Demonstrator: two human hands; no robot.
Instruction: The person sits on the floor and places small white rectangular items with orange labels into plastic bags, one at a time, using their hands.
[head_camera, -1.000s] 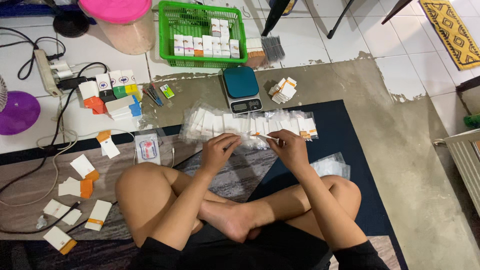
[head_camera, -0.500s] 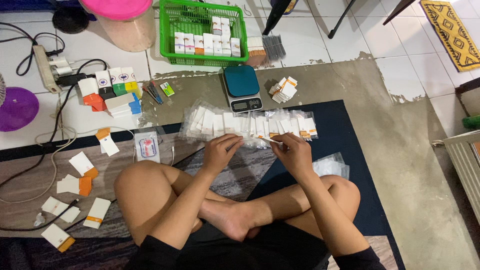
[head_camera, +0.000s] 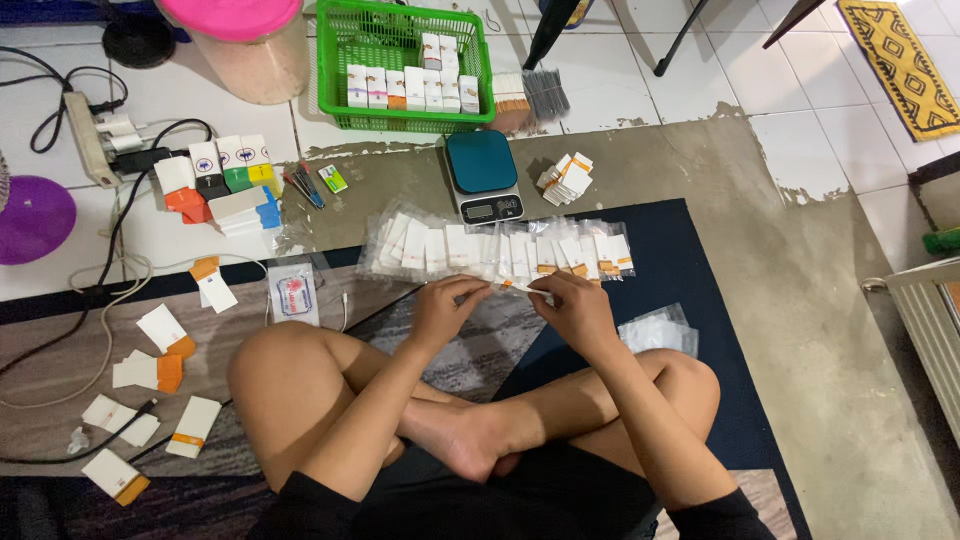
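We sit cross-legged on a dark blue mat (head_camera: 690, 250) over concrete and white tile floor (head_camera: 640, 70). Our left hand (head_camera: 447, 308) and right hand (head_camera: 573, 305) each pinch one small packet (head_camera: 522, 289) between them, just before the packet row (head_camera: 500, 248).

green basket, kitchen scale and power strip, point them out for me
green basket (head_camera: 334, 70), head view, on its left wall
kitchen scale (head_camera: 481, 162), head view, on the dark teal weighing plate
power strip (head_camera: 85, 140), head view, on its white body
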